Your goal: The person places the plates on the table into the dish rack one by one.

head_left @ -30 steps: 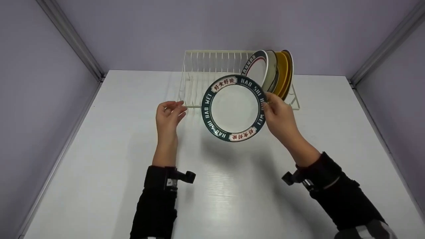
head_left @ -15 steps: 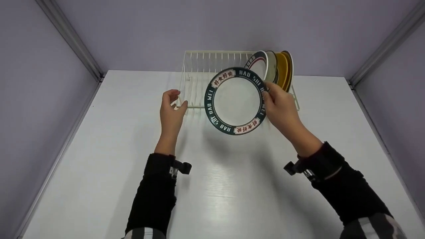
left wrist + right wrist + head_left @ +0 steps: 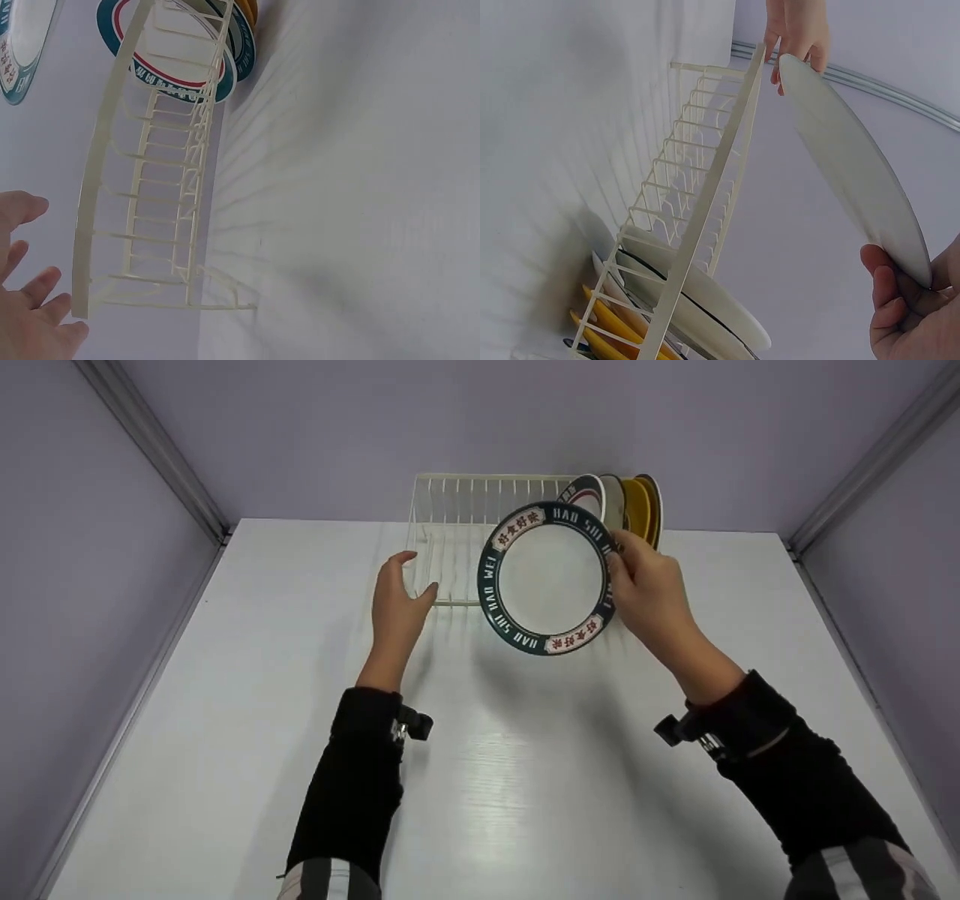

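Note:
My right hand [image 3: 649, 585] grips the right rim of a white plate with a dark green lettered border [image 3: 547, 577], held tilted in the air in front of the cream wire dish rack [image 3: 457, 521]. From the right wrist view the plate's pale back [image 3: 847, 161] shows, with my fingers [image 3: 900, 315] curled on its edge. My left hand [image 3: 397, 600] hovers open by the rack's front left corner [image 3: 79, 304], holding nothing. Several plates stand upright in the rack's right end: a green-rimmed one [image 3: 589, 493] and yellow ones [image 3: 637, 506].
The rack sits at the back of a white table [image 3: 480, 780], close to the lilac rear wall [image 3: 480, 427]. Lilac side walls with metal rails [image 3: 157, 457] close in left and right. The rack's left slots hold nothing.
My right hand has lifted the plate up, away from me and to the right, towards the rack's plates. My left hand has moved forward to the rack's corner and spread open.

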